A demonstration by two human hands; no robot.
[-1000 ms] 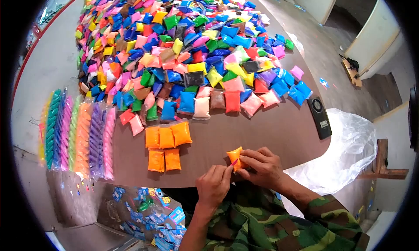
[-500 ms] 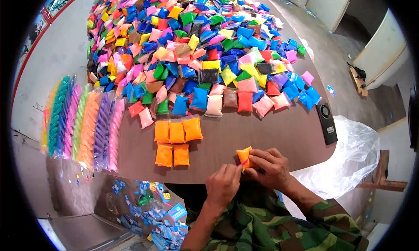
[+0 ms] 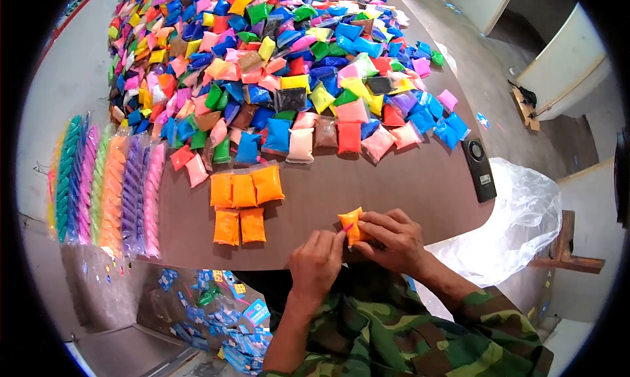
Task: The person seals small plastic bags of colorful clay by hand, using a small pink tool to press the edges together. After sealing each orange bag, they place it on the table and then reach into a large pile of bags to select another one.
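Near the front edge of the table, a small orange clay packet (image 3: 350,219) is pinched in my right hand (image 3: 394,239), whose fingers cover its right side. My left hand (image 3: 315,262) is closed at the packet's left side. From its thumb and fingertips a thin pink strip or stick (image 3: 347,227) reaches across the packet; its exact kind is too small to tell. To the left lie several more orange packets (image 3: 243,190) on the table, a row of three above a row of two.
A large heap of colourful packets (image 3: 302,82) covers the table's far part. Long bagged twisted strands (image 3: 111,193) line the left edge. A black device (image 3: 479,170) lies at the right edge, beside clear plastic sheeting (image 3: 525,213). Blue printed wrappers (image 3: 243,344) litter the floor.
The whole view has shifted, so the table appears further left and higher. Both hands stay at the same orange packet, and the pink piece now shows more clearly across it.
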